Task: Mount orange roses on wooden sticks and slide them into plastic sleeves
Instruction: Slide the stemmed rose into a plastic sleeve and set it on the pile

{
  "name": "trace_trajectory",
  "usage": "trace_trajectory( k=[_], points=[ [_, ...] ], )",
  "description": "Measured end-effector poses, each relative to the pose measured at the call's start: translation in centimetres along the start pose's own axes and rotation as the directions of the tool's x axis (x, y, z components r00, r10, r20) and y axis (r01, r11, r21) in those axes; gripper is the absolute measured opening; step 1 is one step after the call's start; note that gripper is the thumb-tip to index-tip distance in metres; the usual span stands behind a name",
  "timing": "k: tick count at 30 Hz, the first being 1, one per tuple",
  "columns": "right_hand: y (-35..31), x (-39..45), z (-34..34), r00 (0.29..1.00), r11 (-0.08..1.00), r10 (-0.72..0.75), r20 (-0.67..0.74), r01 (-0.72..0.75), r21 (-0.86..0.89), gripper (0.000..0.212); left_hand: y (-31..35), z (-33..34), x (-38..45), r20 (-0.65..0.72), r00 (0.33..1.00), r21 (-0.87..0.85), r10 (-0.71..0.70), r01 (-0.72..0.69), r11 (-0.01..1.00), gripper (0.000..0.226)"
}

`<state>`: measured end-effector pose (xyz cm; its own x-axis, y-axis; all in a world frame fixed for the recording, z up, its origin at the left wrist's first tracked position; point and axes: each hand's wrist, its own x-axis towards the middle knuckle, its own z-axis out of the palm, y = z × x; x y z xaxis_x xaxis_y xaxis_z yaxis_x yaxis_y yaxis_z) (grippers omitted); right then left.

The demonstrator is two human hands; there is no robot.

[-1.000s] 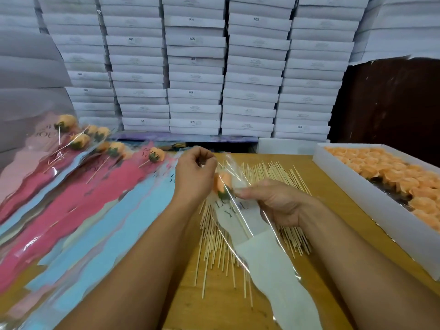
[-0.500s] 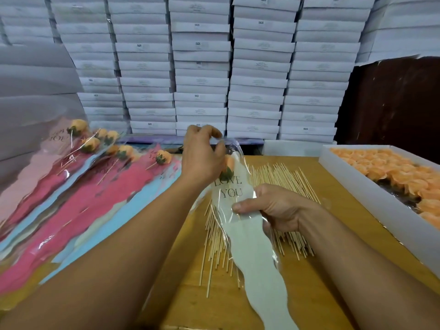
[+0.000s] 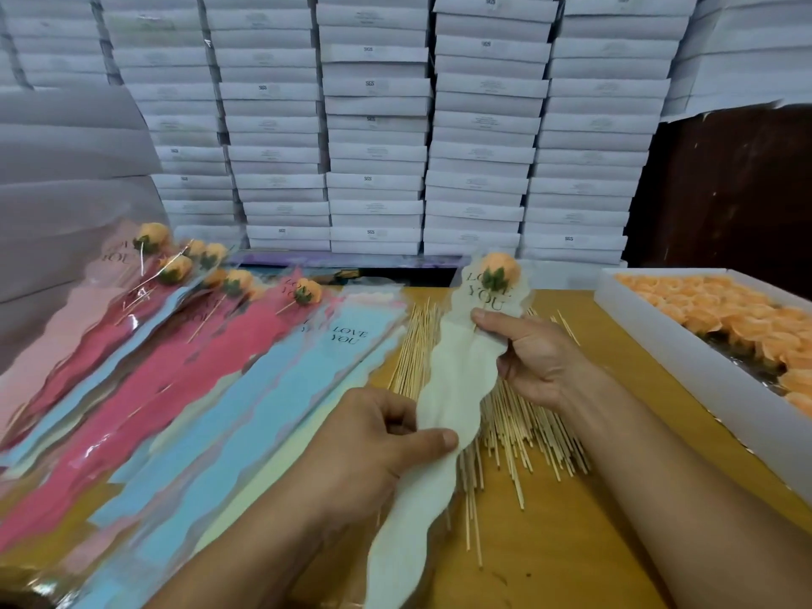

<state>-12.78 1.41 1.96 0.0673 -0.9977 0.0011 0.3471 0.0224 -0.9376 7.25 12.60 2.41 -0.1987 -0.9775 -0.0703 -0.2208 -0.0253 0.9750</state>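
Over the wooden table (image 3: 571, 542) and its spread of wooden sticks (image 3: 518, 428), both hands pinch the white sleeve (image 3: 452, 389): left hand (image 3: 373, 446) mid-length, right hand (image 3: 536, 362) just below the orange rose (image 3: 498, 268) inside.

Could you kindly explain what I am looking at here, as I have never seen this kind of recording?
There is no machine: a camera on a person's head looks down at their two bare hands. The left hand pinches the lower part of a white plastic sleeve, and the right hand holds it higher up. An orange rose on a stick sits inside its top. On the wooden table lie loose sticks, finished sleeves to the left, and a box of roses to the right. White boxes are stacked behind.
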Motion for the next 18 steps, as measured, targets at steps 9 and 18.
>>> trace_trajectory(
  k=[9,18],
  points=[
    [-0.3,0.3,-0.9,0.983,0.994,0.076,0.165,-0.061,-0.095,0.046,-0.8,-4.1,-0.3,-0.126,0.988,-0.04,0.088,-0.094,0.995,0.03],
    [0.4,-0.1,-0.8,0.97,0.934,0.12,0.21,-0.038,-0.355,0.049,-1.0,-18.1,1.3,-0.618,0.679,0.565,0.396,0.033,0.824,0.045]
  ],
)
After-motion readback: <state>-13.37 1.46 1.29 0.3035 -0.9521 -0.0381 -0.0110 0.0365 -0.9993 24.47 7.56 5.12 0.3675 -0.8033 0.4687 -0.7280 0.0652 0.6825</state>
